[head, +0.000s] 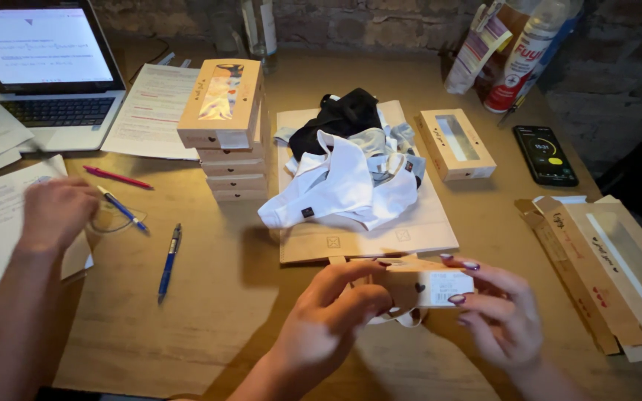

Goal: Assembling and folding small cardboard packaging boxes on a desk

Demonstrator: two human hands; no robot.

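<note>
Together, left hand [328, 315] and right hand [503, 315] each grip a small cardboard box [421, 286] by its ends, label facing up, white fabric dangling at six o'clock

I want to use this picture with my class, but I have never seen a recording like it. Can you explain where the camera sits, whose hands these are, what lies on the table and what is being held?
There is no machine here. One camera, worn on a person's head, looks down at their own bare hands. The left hand and right hand together hold a small cardboard box with a white label, close above the wooden table. A third hand, at the left edge, belongs to another person working nearby.

On the table lie a pile of white, grey and black garments on flat cardboard, a stack of similar boxes, an open window box, flattened boxes, a phone, a laptop, papers and a blue pen.
</note>
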